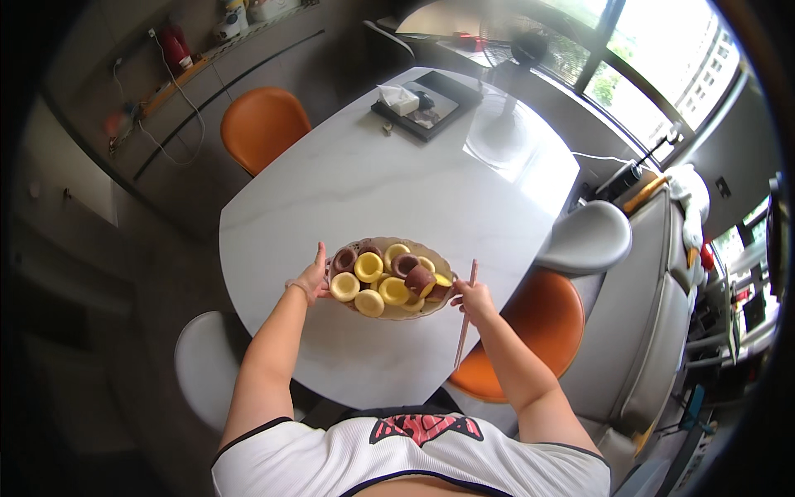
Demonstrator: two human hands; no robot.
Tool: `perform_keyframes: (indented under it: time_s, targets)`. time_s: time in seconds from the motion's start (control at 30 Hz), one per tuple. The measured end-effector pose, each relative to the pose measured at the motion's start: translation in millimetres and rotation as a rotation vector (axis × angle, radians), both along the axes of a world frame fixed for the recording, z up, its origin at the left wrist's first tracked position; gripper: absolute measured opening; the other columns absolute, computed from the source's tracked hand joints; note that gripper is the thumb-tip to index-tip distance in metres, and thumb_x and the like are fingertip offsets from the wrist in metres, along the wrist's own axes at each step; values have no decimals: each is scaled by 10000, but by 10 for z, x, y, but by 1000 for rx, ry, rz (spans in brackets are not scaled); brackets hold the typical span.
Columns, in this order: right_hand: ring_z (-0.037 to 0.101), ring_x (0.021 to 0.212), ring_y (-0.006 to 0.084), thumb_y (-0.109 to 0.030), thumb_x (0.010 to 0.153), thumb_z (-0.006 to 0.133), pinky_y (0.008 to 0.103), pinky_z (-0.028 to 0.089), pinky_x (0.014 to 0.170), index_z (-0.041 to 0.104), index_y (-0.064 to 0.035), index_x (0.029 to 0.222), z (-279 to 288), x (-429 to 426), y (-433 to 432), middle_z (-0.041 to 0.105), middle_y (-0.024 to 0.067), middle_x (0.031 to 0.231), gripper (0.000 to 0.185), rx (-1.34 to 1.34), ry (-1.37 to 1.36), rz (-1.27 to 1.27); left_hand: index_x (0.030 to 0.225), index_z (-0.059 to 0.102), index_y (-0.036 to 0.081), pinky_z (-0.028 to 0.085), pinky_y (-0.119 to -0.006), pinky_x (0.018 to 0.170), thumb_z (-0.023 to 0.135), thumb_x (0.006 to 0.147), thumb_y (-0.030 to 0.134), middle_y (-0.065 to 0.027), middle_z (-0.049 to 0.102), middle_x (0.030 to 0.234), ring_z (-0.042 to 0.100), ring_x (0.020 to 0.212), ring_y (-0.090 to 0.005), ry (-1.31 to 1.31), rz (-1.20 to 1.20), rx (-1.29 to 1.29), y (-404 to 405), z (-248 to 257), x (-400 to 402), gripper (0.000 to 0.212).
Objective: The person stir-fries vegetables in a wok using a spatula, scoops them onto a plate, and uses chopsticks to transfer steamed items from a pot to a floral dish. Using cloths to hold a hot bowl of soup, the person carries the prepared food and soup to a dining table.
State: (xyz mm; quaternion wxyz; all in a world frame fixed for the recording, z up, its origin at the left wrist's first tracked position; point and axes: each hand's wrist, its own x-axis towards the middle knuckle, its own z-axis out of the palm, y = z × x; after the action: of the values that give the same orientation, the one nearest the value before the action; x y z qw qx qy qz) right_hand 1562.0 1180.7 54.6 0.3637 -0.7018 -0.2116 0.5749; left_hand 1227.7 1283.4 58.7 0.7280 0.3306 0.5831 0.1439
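An oval, scalloped-rim serving dish [397, 316] is held level between my two hands over the near part of the table. In it lie several yellow hollow-centred buns [369, 267] and purple-brown ones [405, 265], some tilted against each other, and a chunk of purple-skinned sweet potato or similar food [420, 281]. My left hand [312, 278] grips the dish's left end, thumb up. At the opposite end, my right hand [474, 301] grips the rim and also keeps hold of a pair of chopsticks [463, 338]. Whether the dish touches the tabletop I cannot tell.
The white marbled table [372, 186] carries a dark tray [428, 133] with a tissue box [398, 99] at its far end. Orange chairs [264, 127] and a white chair [587, 239] surround it. A grey sofa [643, 335] stands right, a fan [528, 46] beyond.
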Motion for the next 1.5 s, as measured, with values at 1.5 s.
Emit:
perform_keyframes:
  time_s: [1.5]
  targets:
    - [504,1008,262,-147,600,594,370,422,853,636,-61,919,248,-148,-25,533,83,1066,333,1540,-609,1055,1133,493,-14,458,-277,826,406,933,245,-94,570,1027,574,919,-166,-661,437,62,-1370,383,1531,339]
